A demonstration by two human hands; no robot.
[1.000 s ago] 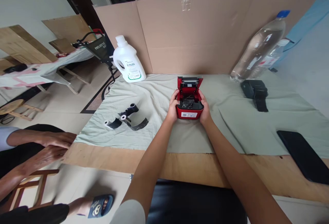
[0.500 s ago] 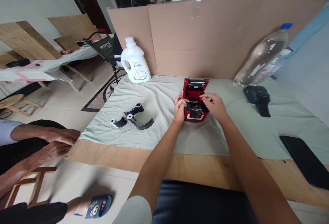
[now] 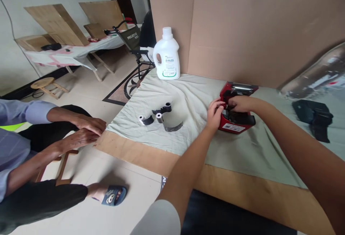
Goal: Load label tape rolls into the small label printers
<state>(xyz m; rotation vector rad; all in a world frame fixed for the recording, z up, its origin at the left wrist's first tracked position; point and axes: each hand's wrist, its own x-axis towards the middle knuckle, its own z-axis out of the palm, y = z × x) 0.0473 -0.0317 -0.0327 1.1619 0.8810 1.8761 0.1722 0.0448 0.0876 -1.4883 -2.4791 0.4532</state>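
1. We see the red device (image 3: 233, 127) on the cloth (image 3: 192, 102), right of centre, its lid (image 3: 239, 88) raised.
2. Its shell looks rigid and smooth, probably of modest weight; we judge the lower side walls the soundest hold, the hinged lid the more fragile part.
3. We find the left hand (image 3: 215, 114) touching the device's left side, fingers partly bent; whether they grip, we cannot tell.
4. We note the right hand (image 3: 239, 104) reaching into the open body; its fingertips are hidden, so their opening and any hold cannot be told. This hand also hides much of the interior.
5. Around it we find dark rolls (image 3: 147, 120) to the left, a black device (image 3: 309, 114) to the right, and cardboard (image 3: 234, 30) standing behind, limiting reach rearward.
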